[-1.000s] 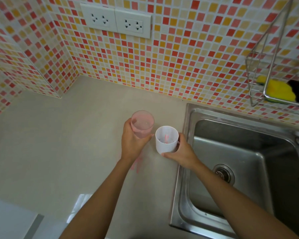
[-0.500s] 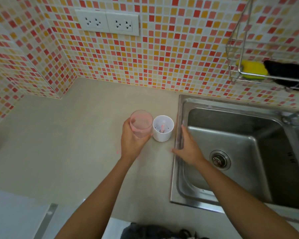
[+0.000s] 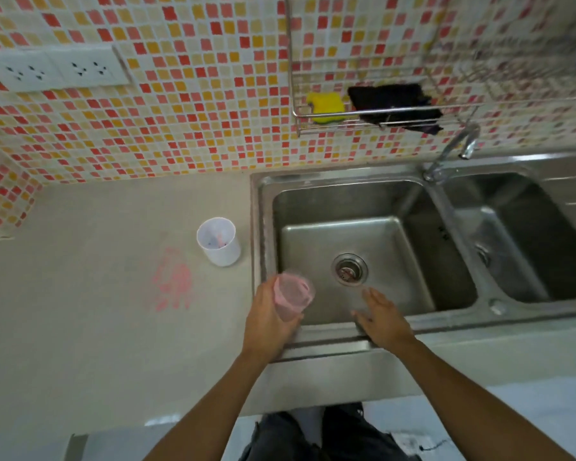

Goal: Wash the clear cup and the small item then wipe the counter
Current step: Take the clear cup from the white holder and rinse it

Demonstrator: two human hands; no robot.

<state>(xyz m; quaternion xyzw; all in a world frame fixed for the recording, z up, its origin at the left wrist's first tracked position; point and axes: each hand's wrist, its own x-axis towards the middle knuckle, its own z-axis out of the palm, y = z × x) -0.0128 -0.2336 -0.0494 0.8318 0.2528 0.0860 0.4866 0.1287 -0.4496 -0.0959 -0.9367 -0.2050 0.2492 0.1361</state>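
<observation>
- The clear cup (image 3: 293, 296), tinted pink, is held over the near left corner of the sink (image 3: 346, 234), tilted with its mouth turned toward the drain (image 3: 349, 269).
- On the counter (image 3: 80, 311), just beside the sink's left rim, a small white cup (image 3: 219, 242) is stood upright, apart from both hands.
- A pink smear (image 3: 173, 281) is spread on the counter, left of the white cup and nearer to the person.
- A wire rack (image 3: 373, 112) is fixed to the tiled wall above the sink, and a faucet (image 3: 459, 144) is set at the back between the two basins.
- Two sockets (image 3: 57, 69) are mounted on the wall at the upper left.
- A yellow sponge (image 3: 325, 106) and a black cloth (image 3: 393, 103) are kept side by side in the rack.
- Something pink is seen at the bottom of the white cup, too blurred to be named.
- Whether anything is in the clear cup cannot be told, as it is blurred.
- The clear cup is gripped by the left hand (image 3: 270, 322), whose fingers are curled round its side.
- The right hand (image 3: 381, 319) is stretched palm down over the basin's near edge, fingers straight and slightly spread, with nothing held; contact with the rim cannot be told.
</observation>
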